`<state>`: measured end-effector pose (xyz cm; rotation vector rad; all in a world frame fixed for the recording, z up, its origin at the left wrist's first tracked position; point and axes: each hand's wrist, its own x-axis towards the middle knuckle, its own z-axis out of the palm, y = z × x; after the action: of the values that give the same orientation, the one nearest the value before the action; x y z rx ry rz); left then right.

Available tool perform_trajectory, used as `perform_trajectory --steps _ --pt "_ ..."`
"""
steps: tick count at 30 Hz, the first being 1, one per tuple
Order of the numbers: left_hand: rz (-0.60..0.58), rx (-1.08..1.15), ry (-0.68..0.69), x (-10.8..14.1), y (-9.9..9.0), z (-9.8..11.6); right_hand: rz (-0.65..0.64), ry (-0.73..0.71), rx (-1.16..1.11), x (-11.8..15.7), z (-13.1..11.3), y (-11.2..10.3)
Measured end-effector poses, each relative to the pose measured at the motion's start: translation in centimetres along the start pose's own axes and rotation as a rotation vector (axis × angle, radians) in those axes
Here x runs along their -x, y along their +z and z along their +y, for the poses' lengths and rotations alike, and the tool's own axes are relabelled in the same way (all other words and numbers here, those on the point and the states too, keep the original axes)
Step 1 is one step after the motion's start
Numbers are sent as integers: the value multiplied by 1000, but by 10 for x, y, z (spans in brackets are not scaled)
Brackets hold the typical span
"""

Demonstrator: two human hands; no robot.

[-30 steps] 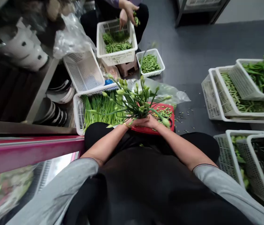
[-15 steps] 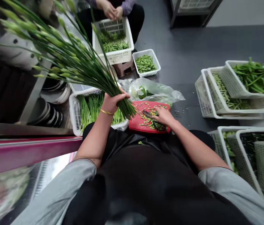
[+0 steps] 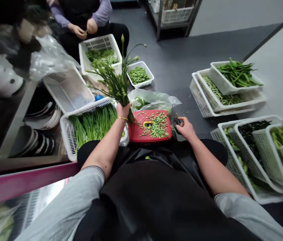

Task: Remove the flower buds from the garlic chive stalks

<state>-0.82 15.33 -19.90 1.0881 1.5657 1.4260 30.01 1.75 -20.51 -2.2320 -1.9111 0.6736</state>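
Note:
A bunch of flowering chives (image 3: 115, 80) with long green stems and pale buds stands nearly upright in my left hand (image 3: 123, 109), which is closed around the lower stems. Their cut ends hang over the left edge of a red plastic lid or board (image 3: 137, 135). Chopped green pieces (image 3: 159, 125) lie scattered across the red surface. To its right, my right hand (image 3: 186, 128) is closed on black-handled scissors (image 3: 178, 125), whose blades point away from me. Left of the board, a white basket (image 3: 67, 140) holds many long green stems (image 3: 93, 122).
Opposite sits a person in purple sleeves (image 3: 101, 15), hands above a white basket (image 3: 117, 67) of greens. A small basket of green beans (image 3: 138, 75) and a plastic bag (image 3: 154, 97) lie ahead. Stacked vegetable baskets (image 3: 221, 107) stand right; a shelf with bowls (image 3: 41, 117) is left.
The chive bunch has swung from leaning far left to nearly upright and away from me. My right hand, with the scissors, has moved off the red board to its right side. The view has shifted.

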Motion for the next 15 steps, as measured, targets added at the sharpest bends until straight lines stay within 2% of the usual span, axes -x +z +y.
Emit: perform_trajectory --steps 2,4,6,8,10,13,15 --pt "-59 41 -6 11 6 2 33 33 -14 -1 10 -3" --pt "-148 83 -18 23 5 5 36 -13 8 -11 11 -3" --pt "-210 59 -82 29 -1 6 29 -120 66 -34 5 -5" --pt "-211 -34 -198 29 -9 4 5 -224 128 -65 -5 -6" --pt "-204 -127 -309 22 -11 -3 -41 -271 158 -97 -15 -7" --pt "-253 -187 -400 12 0 -21 -123 -310 206 -129 -24 1" --pt "-313 -201 -441 10 14 -35 -174 -325 236 -132 -21 10"
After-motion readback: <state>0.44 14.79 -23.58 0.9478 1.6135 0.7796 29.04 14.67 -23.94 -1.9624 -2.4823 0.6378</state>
